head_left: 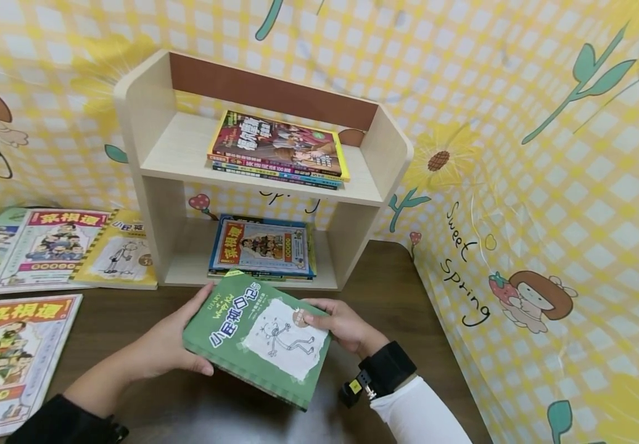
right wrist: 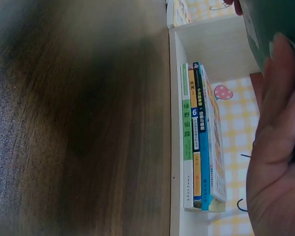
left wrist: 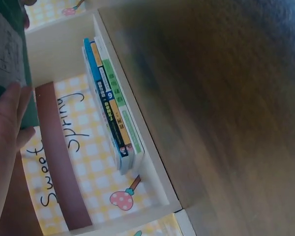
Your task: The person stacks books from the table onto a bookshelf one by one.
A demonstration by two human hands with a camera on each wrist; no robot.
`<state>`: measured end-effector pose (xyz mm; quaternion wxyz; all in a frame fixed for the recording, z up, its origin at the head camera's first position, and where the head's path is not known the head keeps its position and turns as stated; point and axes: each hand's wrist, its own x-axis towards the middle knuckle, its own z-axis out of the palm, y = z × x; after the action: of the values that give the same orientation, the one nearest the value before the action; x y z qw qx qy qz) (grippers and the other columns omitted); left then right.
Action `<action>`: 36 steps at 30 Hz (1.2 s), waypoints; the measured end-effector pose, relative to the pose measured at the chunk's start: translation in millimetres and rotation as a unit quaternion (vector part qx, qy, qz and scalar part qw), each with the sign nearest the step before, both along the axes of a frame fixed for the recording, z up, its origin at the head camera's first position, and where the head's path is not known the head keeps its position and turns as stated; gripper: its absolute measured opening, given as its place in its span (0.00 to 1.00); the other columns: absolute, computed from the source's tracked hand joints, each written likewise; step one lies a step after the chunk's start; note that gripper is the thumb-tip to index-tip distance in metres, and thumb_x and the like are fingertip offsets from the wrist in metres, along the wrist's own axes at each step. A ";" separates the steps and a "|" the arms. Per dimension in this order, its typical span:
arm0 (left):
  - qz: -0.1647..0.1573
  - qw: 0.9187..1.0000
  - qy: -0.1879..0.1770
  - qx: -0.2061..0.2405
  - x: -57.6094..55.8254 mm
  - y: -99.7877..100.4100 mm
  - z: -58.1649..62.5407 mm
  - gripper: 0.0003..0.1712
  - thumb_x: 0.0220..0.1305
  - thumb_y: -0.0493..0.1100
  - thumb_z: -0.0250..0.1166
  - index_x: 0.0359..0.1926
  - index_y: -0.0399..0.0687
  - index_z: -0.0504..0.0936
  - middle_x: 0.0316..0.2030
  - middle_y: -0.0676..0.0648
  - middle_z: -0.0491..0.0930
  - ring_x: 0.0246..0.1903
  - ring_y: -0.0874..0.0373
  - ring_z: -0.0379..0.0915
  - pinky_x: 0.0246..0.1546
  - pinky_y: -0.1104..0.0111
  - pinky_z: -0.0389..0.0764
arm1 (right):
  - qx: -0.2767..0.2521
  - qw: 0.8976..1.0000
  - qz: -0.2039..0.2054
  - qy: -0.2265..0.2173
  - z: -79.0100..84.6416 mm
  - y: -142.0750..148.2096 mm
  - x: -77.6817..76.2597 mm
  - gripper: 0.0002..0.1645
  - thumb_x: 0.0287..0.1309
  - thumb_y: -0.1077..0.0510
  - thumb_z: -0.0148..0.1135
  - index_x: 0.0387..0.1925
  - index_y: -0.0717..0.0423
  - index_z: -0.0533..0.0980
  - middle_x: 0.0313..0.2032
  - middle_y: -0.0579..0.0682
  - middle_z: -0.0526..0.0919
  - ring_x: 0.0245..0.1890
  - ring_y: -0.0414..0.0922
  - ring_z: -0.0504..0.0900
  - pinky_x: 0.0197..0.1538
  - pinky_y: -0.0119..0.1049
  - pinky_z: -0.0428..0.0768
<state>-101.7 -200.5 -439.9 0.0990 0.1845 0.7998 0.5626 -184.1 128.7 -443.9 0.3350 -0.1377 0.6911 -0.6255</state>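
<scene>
A green comic book (head_left: 236,345) with a white drawing panel is held up, tilted, in front of the small wooden shelf (head_left: 150,145). My left hand (head_left: 166,342) grips its left side, thumb at the near corner and fingers toward the far corner. On the opposite side my right hand (head_left: 347,327) pinches the edge, its thumb on the cover. Both wrist views catch only part of the book, at the upper left in one and the upper right in the other. Directly behind it, a stack of books (head_left: 261,246) lies on the lower shelf board.
Another book stack (head_left: 280,145) lies on the upper board. Left of the shelf, a yellow book (head_left: 122,256) and a white-bordered book (head_left: 55,250) lie on the dark table (head_left: 397,290), with a larger book (head_left: 11,364) nearer. Yellow checked cloth (head_left: 519,203) hangs behind and to the right.
</scene>
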 end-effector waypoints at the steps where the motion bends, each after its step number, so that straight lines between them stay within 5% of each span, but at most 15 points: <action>1: 0.012 1.000 0.012 -0.020 0.8 0.8 -0.1 0.74 0.39 0.45 0.82 0.76 0.41 0.38 0.71 0.27 0.45 0.59 0.38 0.63 0.50 0.79 0.69 | 0.004 1.000 -0.015 0.002 -1.3 -0.8 -0.8 0.28 0.67 0.60 0.56 0.66 0.63 0.66 0.38 0.46 0.84 0.30 0.39 0.84 0.33 0.31 0.82; 6: 0.059 0.995 0.032 -0.071 4.1 5.0 -0.1 0.69 0.38 0.49 0.82 0.75 0.39 0.48 0.74 0.33 0.45 0.68 0.31 0.49 0.59 0.60 0.66 | 0.018 0.996 -0.084 0.027 -3.4 -7.3 -2.6 0.33 0.64 0.60 0.61 0.69 0.57 0.64 0.44 0.57 0.83 0.30 0.40 0.83 0.33 0.32 0.83; 9: 0.072 0.995 0.031 -0.067 7.0 7.2 0.5 0.67 0.39 0.47 0.81 0.75 0.40 0.49 0.74 0.35 0.45 0.68 0.30 0.46 0.60 0.60 0.64 | 0.022 0.991 -0.121 0.051 0.9 -10.9 -1.4 0.38 0.62 0.60 0.62 0.71 0.54 0.60 0.48 0.62 0.80 0.32 0.41 0.83 0.34 0.32 0.82; 13: 0.093 0.994 0.043 -0.050 12.5 10.3 4.6 0.66 0.40 0.45 0.81 0.75 0.42 0.49 0.74 0.36 0.45 0.69 0.31 0.45 0.56 0.82 0.58 | 0.003 0.982 -0.180 0.059 9.9 -15.8 1.9 0.41 0.63 0.60 0.60 0.73 0.52 0.55 0.47 0.61 0.79 0.31 0.43 0.83 0.34 0.33 0.82; 19: 0.135 0.989 0.053 -0.008 19.9 16.2 15.2 0.65 0.40 0.40 0.81 0.76 0.46 0.50 0.75 0.37 0.44 0.69 0.33 0.45 0.48 0.93 0.52 | -0.043 0.966 -0.247 0.058 28.8 -23.3 16.4 0.44 0.66 0.59 0.53 0.76 0.49 0.43 0.58 0.65 0.71 0.36 0.42 0.81 0.39 0.31 0.79; 22: 0.160 0.985 0.069 0.002 21.8 20.1 20.8 0.66 0.40 0.39 0.81 0.76 0.48 0.49 0.75 0.38 0.45 0.68 0.36 0.49 0.47 0.92 0.54 | -0.075 0.963 -0.253 0.063 41.5 -28.5 27.0 0.47 0.66 0.61 0.51 0.76 0.49 0.36 0.69 0.62 0.58 0.49 0.45 0.77 0.48 0.32 0.76; 28: 0.208 0.972 0.101 0.033 24.4 28.9 27.9 0.67 0.40 0.35 0.80 0.76 0.53 0.47 0.76 0.43 0.44 0.69 0.39 0.46 0.51 0.93 0.53 | -0.096 0.963 -0.237 0.081 61.1 -34.6 45.1 0.50 0.66 0.62 0.50 0.76 0.53 0.30 0.76 0.50 0.32 0.72 0.49 0.49 0.67 0.38 0.59; 32: 0.242 0.960 0.137 0.038 25.3 32.9 32.0 0.68 0.38 0.33 0.80 0.76 0.51 0.49 0.75 0.44 0.45 0.71 0.42 0.44 0.53 0.93 0.52 | -0.096 0.968 -0.212 0.093 69.0 -34.4 58.2 0.50 0.66 0.63 0.49 0.75 0.57 0.28 0.76 0.51 0.28 0.74 0.48 0.32 0.73 0.46 0.47; 36: 0.261 0.949 0.169 0.053 26.2 35.9 38.6 0.67 0.38 0.30 0.79 0.76 0.46 0.49 0.76 0.46 0.45 0.72 0.53 0.44 0.54 0.92 0.54 | -0.110 0.970 -0.191 0.102 75.3 -34.4 68.8 0.52 0.64 0.65 0.52 0.74 0.59 0.28 0.76 0.53 0.28 0.74 0.48 0.28 0.74 0.47 0.43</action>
<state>-75.5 -164.6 -401.3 -0.1978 0.0661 0.7943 0.5707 -115.2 94.3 -368.6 0.1198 -0.1028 0.6620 -0.7327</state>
